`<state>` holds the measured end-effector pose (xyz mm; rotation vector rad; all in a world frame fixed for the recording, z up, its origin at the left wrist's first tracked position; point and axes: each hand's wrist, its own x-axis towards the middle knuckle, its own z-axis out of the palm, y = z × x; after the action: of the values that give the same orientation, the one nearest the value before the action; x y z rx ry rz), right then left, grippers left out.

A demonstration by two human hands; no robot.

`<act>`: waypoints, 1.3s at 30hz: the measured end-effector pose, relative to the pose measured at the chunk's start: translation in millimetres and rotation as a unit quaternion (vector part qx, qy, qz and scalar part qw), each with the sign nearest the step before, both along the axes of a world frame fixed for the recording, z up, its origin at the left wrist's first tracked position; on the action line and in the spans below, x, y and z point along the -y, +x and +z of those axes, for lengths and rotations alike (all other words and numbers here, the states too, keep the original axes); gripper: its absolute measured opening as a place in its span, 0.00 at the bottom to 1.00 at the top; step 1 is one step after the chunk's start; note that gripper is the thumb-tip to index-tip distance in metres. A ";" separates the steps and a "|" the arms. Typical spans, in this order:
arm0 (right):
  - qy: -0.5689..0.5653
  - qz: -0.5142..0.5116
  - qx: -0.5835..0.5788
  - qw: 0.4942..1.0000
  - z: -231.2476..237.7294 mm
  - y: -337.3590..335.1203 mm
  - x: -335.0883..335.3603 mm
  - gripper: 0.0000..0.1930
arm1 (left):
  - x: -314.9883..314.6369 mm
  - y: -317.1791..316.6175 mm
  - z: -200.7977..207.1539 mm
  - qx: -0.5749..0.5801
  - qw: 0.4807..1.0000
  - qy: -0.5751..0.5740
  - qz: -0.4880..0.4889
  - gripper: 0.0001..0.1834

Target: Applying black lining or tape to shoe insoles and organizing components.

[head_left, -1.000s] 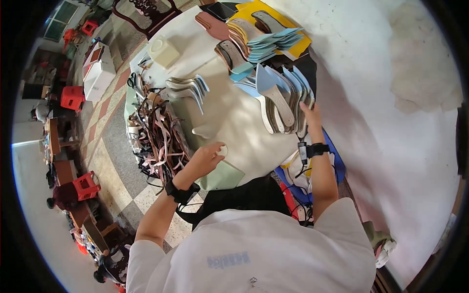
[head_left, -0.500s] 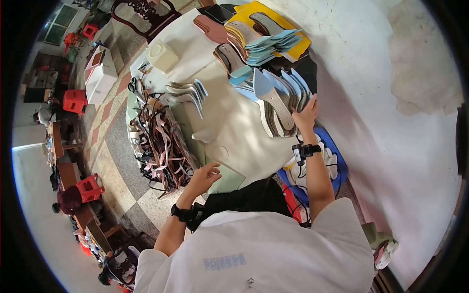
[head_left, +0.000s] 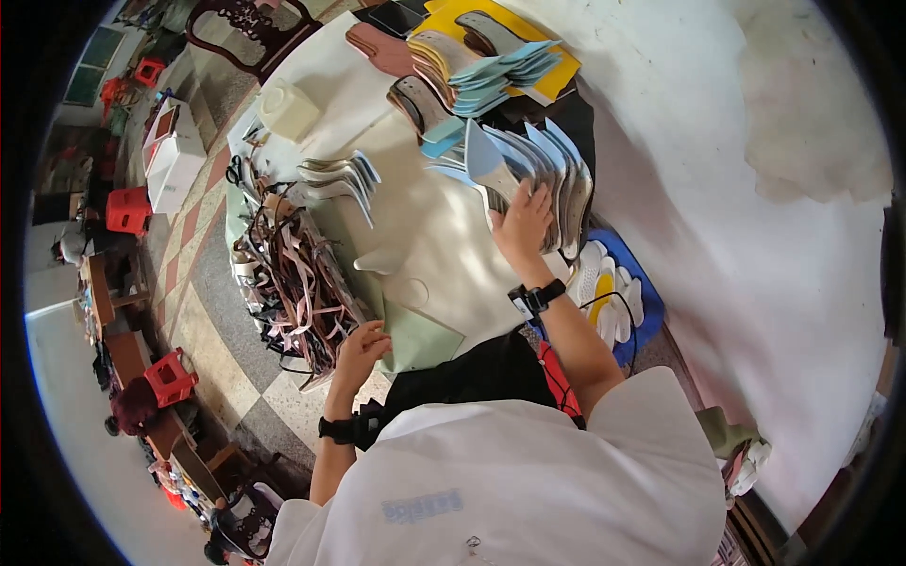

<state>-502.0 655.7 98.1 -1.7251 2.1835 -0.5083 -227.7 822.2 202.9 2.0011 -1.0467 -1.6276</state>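
Note:
My right hand (head_left: pixel 524 223) is at the near end of a fanned row of shoe insoles (head_left: pixel 569 189), pale with light-blue undersides. Its thumb and fingers close around the heel of the frontmost insole (head_left: pixel 486 162), hiding that part. Off to the left, my left hand (head_left: pixel 363 351) hovers by the table's near edge, fingers loosely bent and apart, with nothing visible in it. Beside it lies a thick tangle of brown and pink straps (head_left: pixel 307 288). A smaller fanned group of insoles (head_left: pixel 342 179) rests beyond the straps, left of the table's middle.
Stacked insoles and light-blue pieces (head_left: pixel 505 77) lie at the far side, partly on a yellow sheet (head_left: pixel 557 71). A translucent container (head_left: pixel 288 110) stands far left, scissors (head_left: pixel 235 170) near the straps. A blue basket (head_left: pixel 640 274) holds white pieces; a wall (head_left: pixel 717 189) rises right.
My right hand has moved left, from the right end of the insole row onto the front insole. The left hand has shifted slightly left and nearer me. The view has shifted a little.

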 end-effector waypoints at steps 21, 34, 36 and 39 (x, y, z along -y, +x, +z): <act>-0.086 0.022 0.174 0.981 -7.0 -18.3 -13.4 0.17 | -7.2 9.6 -6.5 0.086 0.992 -0.051 -0.072 0.20; -0.162 0.017 0.256 0.953 32.7 7.9 -17.9 0.10 | -12.3 8.2 -4.7 0.110 0.989 -0.075 -0.064 0.21; -0.178 0.061 0.254 0.949 27.2 24.2 -21.2 0.09 | -14.3 6.9 -4.2 0.119 0.988 -0.071 -0.067 0.21; -0.144 0.133 0.280 0.940 7.2 51.1 -33.2 0.09 | -19.6 6.9 -4.8 0.126 0.987 -0.066 -0.074 0.21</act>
<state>-451.0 688.9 105.3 -1.7026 1.5075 -1.1291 -220.8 841.8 198.1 2.1224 -1.3850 -1.3556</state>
